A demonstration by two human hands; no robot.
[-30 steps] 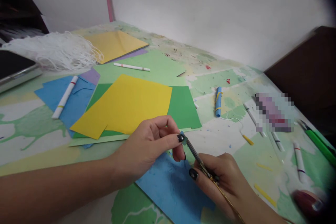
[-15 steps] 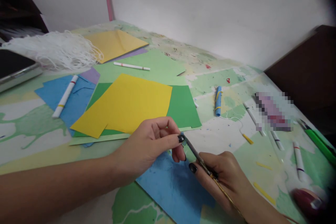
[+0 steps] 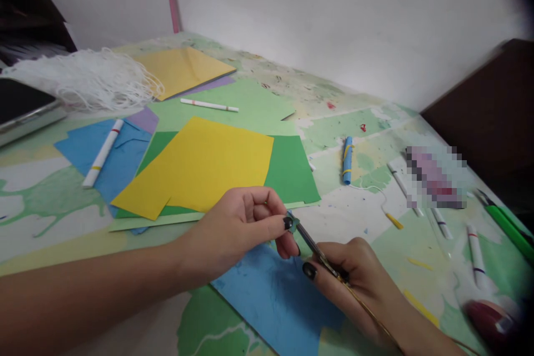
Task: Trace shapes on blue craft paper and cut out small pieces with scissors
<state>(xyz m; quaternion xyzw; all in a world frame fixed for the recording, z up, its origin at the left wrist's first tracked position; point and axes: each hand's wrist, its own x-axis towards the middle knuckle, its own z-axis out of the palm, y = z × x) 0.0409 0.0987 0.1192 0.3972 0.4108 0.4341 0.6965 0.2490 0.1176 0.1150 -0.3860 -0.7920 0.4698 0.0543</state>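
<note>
Between the thumb and fingertips of my left hand [image 3: 250, 228] is a tiny blue-green scrap of paper [image 3: 294, 223], mostly hidden by the fingers. My right hand [image 3: 354, 283] grips a pair of scissors [image 3: 321, 258] with gold-coloured handles. The dark blades point up and left, their tips at the scrap beside my left thumb. Under both hands lies a blue sheet [image 3: 279, 295] with a cut edge. Just beyond my left hand a yellow sheet [image 3: 208, 164] rests on a green sheet [image 3: 292, 169].
A rolled blue tube [image 3: 347, 161] with yellow bands and white string stands right of the sheets. Markers [image 3: 475, 256] and a green cutter [image 3: 507, 231] lie at the right. White string [image 3: 92, 78], a marker [image 3: 104, 153] and a dark-topped device [image 3: 27, 108] are left.
The scissors and my right hand have shifted slightly right and down, the blade tips drawing a little away from my left thumb. More of the small scrap shows. My left hand stays nearly still.
</note>
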